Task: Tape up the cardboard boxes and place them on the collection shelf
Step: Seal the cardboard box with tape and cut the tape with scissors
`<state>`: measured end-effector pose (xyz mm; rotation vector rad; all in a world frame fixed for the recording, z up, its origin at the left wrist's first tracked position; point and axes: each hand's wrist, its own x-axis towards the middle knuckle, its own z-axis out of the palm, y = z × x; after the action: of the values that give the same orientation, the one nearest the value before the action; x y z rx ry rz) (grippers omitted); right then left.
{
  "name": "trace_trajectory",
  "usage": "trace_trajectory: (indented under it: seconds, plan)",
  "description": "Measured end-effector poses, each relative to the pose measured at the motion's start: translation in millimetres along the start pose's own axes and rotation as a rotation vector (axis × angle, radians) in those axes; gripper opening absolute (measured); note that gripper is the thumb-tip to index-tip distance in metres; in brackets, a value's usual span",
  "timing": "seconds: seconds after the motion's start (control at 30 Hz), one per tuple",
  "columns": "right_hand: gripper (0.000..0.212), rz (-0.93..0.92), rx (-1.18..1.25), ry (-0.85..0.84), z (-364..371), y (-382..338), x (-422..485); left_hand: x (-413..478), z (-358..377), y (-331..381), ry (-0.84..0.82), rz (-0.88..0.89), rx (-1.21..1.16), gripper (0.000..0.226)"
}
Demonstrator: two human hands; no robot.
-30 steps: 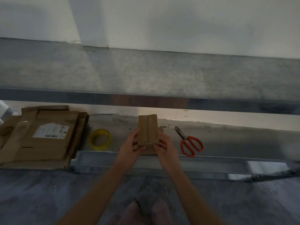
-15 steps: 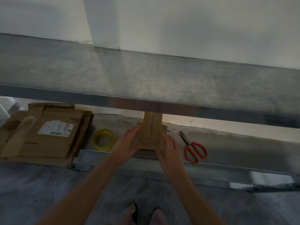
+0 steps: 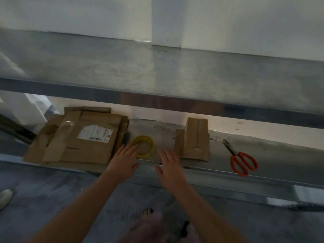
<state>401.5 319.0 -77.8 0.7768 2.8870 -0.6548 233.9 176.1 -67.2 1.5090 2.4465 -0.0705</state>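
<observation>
One small brown cardboard box (image 3: 195, 139) stands upright on the lower metal shelf (image 3: 273, 155), with a centre seam and a loose flap on its left. Also there: one yellow tape roll (image 3: 143, 137), one pair of orange scissors (image 3: 235, 155) and one flattened cardboard stack (image 3: 84, 141). Both hands are relaxed and flat; the left hand (image 3: 123, 163) reaches the roll, and the right hand (image 3: 171, 168) hovers beside the box.

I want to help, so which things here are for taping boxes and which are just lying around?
For the job: small box, yellow tape roll, scissors, flattened boxes.
Just lying about: pale shoe-like thing on the floor.
</observation>
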Motion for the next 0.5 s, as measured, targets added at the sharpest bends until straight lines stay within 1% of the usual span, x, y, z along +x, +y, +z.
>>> trace_trajectory:
  seconds: [0.07, 0.1, 0.13, 0.17, 0.23, 0.3, 0.4, 0.5]
  plan:
    - [0.062, 0.136, 0.026, -0.1, 10.7, -4.5, 10.6, 9.1, 4.6, -6.6, -0.014, 0.042, 0.0, 0.068]
    - [0.061, 0.182, 0.034, -0.117, 15.3, -6.8, 14.9, 12.6, 5.7, -9.0, -0.01, 0.067, 0.008, 0.062]
    - [0.058, 0.211, 0.041, -0.101, 19.8, -9.2, 18.5, 15.7, 7.5, -11.3, 0.013, 0.096, 0.026, 0.055]
    - [0.053, 0.226, 0.051, -0.05, 22.8, -12.4, 21.5, 17.9, 7.7, -12.6, 0.032, 0.121, 0.051, 0.05]
    - [0.035, 0.244, 0.077, 0.062, 24.8, -19.5, 26.7, 22.6, 11.8, -15.6, 0.073, 0.172, 0.07, 0.044]
    - [0.021, 0.273, 0.104, 0.125, 23.5, -24.4, 30.2, 27.8, 16.4, -17.8, 0.095, 0.205, 0.026, 0.038]
    - [0.018, 0.282, 0.134, 0.139, 18.8, -26.1, 29.8, 36.6, 19.9, -21.6, 0.198, 0.247, -0.022, 0.015]
    - [0.02, 0.266, 0.161, 0.146, 9.5, -27.0, 22.4, 37.9, 14.3, -20.8, 0.21, 0.304, -0.111, 0.019]
